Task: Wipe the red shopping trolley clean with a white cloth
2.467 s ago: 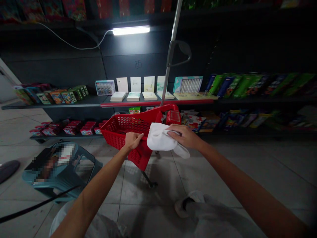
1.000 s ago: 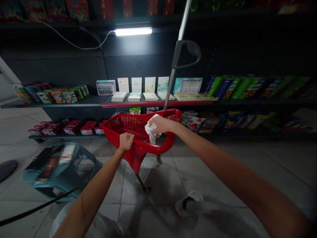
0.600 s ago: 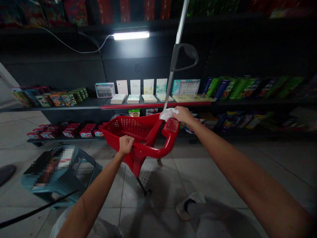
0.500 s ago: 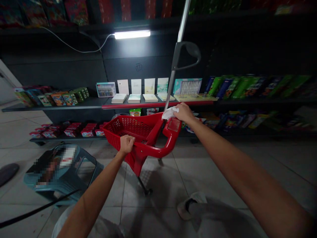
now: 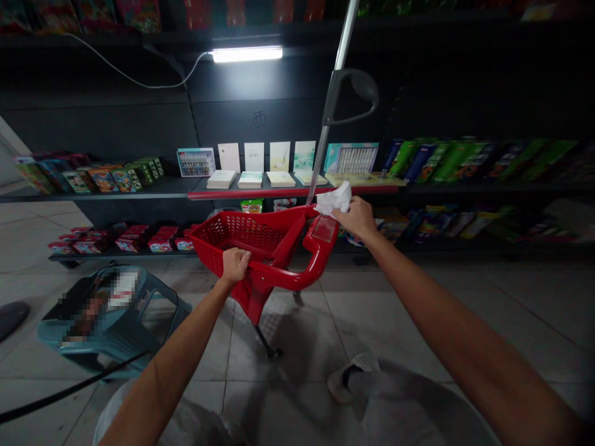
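Note:
A red plastic shopping basket (image 5: 242,238) on wheels stands tilted on the tiled floor in front of me. My left hand (image 5: 235,264) is closed around its near rim. My right hand (image 5: 357,218) is closed on a crumpled white cloth (image 5: 334,199), held at the basket's far right corner beside the base of its silver telescopic handle pole (image 5: 331,118). A grey grip (image 5: 353,93) sits higher up the pole.
Dark shop shelves (image 5: 288,192) with notebooks, paint sets and coloured boxes run across the back under a lit tube lamp (image 5: 246,54). A teal plastic stool (image 5: 116,316) stands at the left. A black cable (image 5: 69,390) crosses the floor. My knees and a shoe (image 5: 344,378) show below.
My right hand carried the cloth from the basket's near handle across to its far right corner by the pole and lifted it slightly. My left hand kept its grip on the rim.

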`<state>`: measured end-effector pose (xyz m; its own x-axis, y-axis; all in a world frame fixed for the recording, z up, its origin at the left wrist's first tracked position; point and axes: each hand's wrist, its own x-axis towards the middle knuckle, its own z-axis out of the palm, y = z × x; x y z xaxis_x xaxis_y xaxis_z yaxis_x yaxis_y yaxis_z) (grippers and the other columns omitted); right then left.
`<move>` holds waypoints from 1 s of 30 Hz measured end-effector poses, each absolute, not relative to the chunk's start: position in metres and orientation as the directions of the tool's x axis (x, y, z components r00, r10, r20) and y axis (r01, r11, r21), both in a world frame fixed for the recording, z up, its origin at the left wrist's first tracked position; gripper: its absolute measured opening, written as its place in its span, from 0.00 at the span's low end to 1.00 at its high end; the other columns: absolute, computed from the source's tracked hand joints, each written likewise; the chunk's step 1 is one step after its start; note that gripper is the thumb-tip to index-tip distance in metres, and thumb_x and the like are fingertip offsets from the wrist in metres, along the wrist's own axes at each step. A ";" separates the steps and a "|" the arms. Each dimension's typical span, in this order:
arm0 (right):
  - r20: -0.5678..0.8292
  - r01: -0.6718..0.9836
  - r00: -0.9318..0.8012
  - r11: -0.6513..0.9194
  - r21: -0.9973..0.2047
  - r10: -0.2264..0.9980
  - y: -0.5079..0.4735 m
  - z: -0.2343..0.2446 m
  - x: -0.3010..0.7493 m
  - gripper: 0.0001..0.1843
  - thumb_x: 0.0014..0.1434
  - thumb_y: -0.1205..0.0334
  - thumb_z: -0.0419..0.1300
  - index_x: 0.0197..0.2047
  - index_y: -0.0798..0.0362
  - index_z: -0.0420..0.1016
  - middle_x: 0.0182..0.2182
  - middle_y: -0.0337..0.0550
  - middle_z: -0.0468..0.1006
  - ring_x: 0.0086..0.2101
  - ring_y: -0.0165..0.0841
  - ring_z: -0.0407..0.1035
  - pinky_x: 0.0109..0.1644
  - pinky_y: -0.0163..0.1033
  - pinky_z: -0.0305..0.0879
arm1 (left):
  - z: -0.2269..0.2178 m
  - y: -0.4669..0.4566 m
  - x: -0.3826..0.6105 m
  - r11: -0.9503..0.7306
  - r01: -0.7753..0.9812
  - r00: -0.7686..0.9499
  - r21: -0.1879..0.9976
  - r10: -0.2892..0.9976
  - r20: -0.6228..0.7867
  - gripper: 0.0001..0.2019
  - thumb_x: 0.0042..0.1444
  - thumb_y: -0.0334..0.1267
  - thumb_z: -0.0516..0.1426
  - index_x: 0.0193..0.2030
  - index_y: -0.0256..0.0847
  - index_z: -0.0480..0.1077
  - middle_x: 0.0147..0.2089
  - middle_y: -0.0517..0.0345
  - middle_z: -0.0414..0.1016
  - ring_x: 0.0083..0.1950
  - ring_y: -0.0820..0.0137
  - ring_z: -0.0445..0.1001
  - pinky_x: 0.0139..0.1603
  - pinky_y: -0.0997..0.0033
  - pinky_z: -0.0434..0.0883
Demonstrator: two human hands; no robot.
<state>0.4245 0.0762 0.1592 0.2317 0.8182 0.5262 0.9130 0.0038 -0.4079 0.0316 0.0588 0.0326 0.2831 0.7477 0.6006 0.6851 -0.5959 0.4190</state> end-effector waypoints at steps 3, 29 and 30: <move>0.490 0.869 0.238 0.041 -0.493 0.838 0.062 0.155 0.424 0.16 0.53 0.54 0.63 0.36 0.59 0.81 0.37 0.54 0.83 0.37 0.44 0.76 0.41 0.41 0.68 | 0.035 0.058 0.030 -0.590 0.688 0.289 0.422 0.757 0.586 0.21 0.63 0.48 0.45 0.20 0.45 0.48 0.19 0.57 0.59 0.26 0.68 0.60 0.33 0.64 0.56; 0.203 -0.219 0.716 0.491 -0.844 0.668 0.065 0.071 0.381 0.23 0.47 0.50 0.60 0.46 0.48 0.70 0.41 0.39 0.80 0.40 0.33 0.75 0.44 0.38 0.74 | 0.038 0.059 0.027 -0.597 0.676 0.333 0.432 0.770 0.545 0.19 0.62 0.46 0.45 0.21 0.45 0.45 0.20 0.59 0.56 0.26 0.69 0.59 0.35 0.65 0.56; 0.144 -0.260 0.723 0.459 -0.849 0.676 0.069 0.070 0.378 0.22 0.47 0.49 0.60 0.46 0.48 0.70 0.40 0.39 0.80 0.39 0.34 0.76 0.43 0.39 0.75 | 0.038 0.059 0.028 -0.597 0.677 0.331 0.430 0.769 0.546 0.19 0.62 0.46 0.45 0.21 0.45 0.45 0.19 0.59 0.56 0.26 0.69 0.59 0.34 0.64 0.56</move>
<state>0.3780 0.0689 0.0698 0.7226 0.6760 0.1445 -0.2600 0.4594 -0.8493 0.0282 0.0587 0.0380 0.3313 0.7694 0.5462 0.6773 -0.5969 0.4301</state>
